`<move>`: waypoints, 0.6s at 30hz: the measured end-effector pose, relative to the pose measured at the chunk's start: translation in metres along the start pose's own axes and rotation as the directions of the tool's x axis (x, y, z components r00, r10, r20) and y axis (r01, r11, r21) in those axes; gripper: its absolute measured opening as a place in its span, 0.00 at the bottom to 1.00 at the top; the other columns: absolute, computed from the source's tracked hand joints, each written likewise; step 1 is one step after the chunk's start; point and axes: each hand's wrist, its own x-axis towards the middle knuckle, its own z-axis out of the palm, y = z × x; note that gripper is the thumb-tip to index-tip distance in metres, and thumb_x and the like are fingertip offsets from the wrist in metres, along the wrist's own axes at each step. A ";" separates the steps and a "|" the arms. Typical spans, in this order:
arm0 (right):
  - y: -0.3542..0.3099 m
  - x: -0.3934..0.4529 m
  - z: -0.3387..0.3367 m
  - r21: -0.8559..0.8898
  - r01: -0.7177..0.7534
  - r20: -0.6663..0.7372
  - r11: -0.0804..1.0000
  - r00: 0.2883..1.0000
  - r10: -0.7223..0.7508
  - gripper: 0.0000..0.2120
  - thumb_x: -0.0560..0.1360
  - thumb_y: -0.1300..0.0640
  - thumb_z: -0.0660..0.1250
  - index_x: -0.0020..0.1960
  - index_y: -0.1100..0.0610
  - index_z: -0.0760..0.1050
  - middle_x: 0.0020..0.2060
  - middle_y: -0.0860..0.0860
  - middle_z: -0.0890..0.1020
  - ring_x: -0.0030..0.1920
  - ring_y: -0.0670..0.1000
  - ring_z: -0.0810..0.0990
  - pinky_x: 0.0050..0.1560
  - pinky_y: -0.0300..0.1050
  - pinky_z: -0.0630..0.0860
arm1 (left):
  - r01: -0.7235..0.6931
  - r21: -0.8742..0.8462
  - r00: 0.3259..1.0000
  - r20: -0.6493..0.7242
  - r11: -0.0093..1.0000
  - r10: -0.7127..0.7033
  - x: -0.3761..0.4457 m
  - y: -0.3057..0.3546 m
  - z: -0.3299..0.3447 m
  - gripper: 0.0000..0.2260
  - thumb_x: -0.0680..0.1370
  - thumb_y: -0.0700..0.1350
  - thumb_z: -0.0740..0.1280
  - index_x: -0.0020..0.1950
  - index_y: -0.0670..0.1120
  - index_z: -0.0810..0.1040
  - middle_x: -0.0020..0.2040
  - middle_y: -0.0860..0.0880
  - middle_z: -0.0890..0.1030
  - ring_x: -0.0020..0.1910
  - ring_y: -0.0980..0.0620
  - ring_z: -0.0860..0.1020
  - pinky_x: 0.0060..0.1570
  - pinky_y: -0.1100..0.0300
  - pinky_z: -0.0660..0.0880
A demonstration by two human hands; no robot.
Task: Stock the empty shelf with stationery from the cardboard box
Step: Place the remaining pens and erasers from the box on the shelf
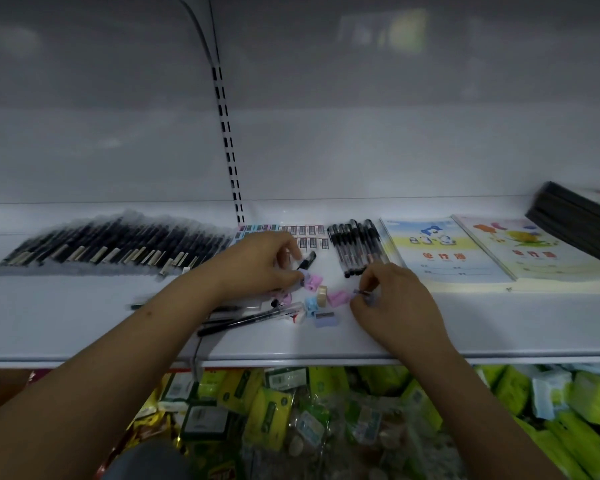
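Now, seen from my head, my left hand (257,263) pinches a lilac plastic sharpener (305,274) and my right hand (390,301) pinches another small lilac sharpener (362,293), sorting the loose heap into rows on the white metal shelf (499,327); the cardboard box is out of view.

Below the shelf's front edge, a lower tier holds a dense heap of yellow-green packets (267,420), with further green packets (589,400) toward the right end. Clear-wrapped packs (357,431) lie among them at centre. A slotted metal upright (230,157) runs up the grey back panel (395,98).
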 end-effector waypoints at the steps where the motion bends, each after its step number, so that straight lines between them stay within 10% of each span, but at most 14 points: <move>1: 0.000 0.000 0.000 0.026 0.000 -0.013 1.000 1.000 0.000 0.06 0.72 0.51 0.68 0.45 0.52 0.73 0.43 0.46 0.75 0.46 0.48 0.73 0.44 0.44 0.71 | 0.025 0.056 1.000 0.017 0.998 -0.026 -0.002 0.000 0.000 0.11 0.76 0.55 0.71 0.53 0.53 0.76 0.44 0.55 0.78 0.40 0.59 0.76 0.37 0.64 0.70; 9: 0.004 0.004 0.003 0.119 -0.023 0.015 0.993 1.000 0.021 0.07 0.75 0.53 0.67 0.52 0.54 0.75 0.46 0.46 0.72 0.44 0.46 0.73 0.43 0.38 0.64 | 0.100 0.191 0.995 -0.022 0.976 -0.098 -0.004 0.004 -0.003 0.10 0.75 0.51 0.73 0.39 0.46 0.83 0.35 0.52 0.83 0.34 0.58 0.80 0.37 0.63 0.76; 18: -0.014 0.004 -0.004 0.136 0.176 -0.077 0.975 0.983 -0.167 0.08 0.77 0.57 0.66 0.55 0.53 0.78 0.46 0.45 0.76 0.45 0.45 0.74 0.45 0.35 0.66 | 0.129 -0.036 0.973 -0.187 0.991 -0.134 -0.071 -0.041 -0.037 0.04 0.80 0.48 0.66 0.50 0.49 0.77 0.43 0.54 0.80 0.41 0.58 0.77 0.40 0.63 0.72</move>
